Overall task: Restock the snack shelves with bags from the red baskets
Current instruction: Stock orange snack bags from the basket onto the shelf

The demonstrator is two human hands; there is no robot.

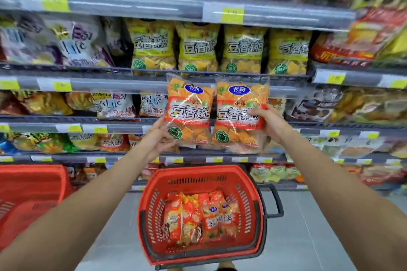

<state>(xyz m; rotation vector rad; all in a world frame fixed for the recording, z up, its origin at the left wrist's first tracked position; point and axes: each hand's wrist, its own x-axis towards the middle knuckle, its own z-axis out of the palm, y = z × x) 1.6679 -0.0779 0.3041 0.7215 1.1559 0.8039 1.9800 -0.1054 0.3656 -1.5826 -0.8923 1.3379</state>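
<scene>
The fingers (255, 114) of the right hand (272, 124) are curled round the right orange bag (242, 103); the left orange bag (190, 108) is gripped low by the left hand (157, 133). Both are held before the shelf (132, 83), above the red basket (198, 175). A bag may be dropped, as the smooth film is held at one edge only.

Stocked goods: four yellow bags (198, 48), upright, side by side, a round green seal low on each. White-and-purple "Easy Life" bags (72, 44) just left of them. Yellow price tags (232, 15) along the fronts of the shelves (132, 7). Grey tiled floor (297, 237).
</scene>
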